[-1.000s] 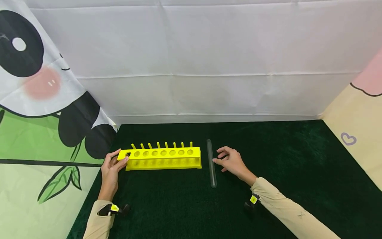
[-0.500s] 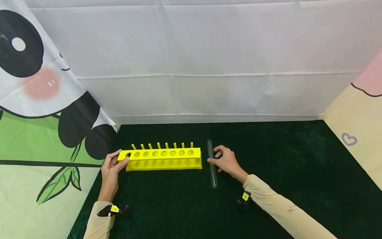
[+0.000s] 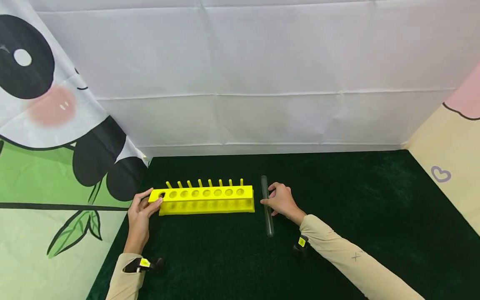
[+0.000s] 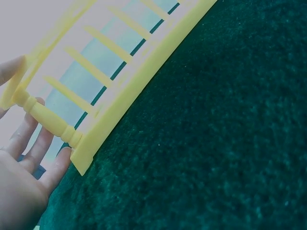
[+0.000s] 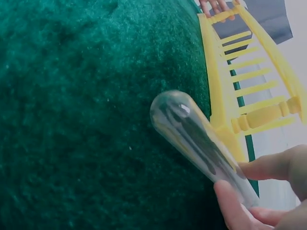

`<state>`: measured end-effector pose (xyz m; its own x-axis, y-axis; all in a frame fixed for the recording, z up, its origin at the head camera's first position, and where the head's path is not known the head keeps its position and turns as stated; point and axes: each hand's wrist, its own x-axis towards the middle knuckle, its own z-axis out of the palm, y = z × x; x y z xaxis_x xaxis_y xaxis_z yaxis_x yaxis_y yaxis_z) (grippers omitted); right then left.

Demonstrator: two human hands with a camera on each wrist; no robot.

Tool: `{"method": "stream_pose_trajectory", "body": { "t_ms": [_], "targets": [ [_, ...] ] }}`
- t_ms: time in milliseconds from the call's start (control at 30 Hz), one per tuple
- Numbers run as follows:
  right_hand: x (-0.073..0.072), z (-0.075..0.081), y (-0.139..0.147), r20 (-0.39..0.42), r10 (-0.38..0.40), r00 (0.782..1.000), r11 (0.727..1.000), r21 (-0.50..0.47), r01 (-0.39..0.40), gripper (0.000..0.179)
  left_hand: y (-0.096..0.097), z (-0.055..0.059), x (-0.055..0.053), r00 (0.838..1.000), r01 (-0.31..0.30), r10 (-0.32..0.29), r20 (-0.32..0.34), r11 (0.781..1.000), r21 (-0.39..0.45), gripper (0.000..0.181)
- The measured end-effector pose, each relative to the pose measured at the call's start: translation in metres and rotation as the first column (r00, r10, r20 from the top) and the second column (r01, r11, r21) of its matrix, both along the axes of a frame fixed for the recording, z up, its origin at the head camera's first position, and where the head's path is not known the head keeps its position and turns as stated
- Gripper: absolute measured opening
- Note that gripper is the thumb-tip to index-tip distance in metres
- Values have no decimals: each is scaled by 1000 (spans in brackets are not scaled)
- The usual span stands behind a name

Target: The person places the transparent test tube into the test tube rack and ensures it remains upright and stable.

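Observation:
A yellow test tube rack with a row of round holes and a row of pegs behind stands on the dark green cloth. My left hand holds its left end, thumb on the top near the first hole; in the left wrist view, fingers reach around the end post. Just right of the rack lies a clear glass test tube, its rounded end toward me. My right hand pinches the tube near its middle between thumb and fingers, as the right wrist view also shows on the glass.
Dark green cloth covers the table. A white curtain hangs behind it, a panda-printed cloth stands at the left, and a cream and pink cloth at the right. Each wrist carries a small black camera.
My right hand has moved left from beside the test tube and now pinches it. The tube lies about where it was. My left hand and the rack have stayed in place.

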<state>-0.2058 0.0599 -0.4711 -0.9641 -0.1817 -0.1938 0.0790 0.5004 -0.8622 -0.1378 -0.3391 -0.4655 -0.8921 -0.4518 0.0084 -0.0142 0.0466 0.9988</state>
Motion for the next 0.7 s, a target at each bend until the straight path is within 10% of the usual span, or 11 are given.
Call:
{"method": "stream_pose_trajectory", "body": {
  "t_ms": [700],
  "targets": [
    [5, 5, -2, 40, -28, 999, 998, -46, 30, 43, -6, -1, 2, 1000, 28, -28, 4, 1000, -3, 46]
  ]
}}
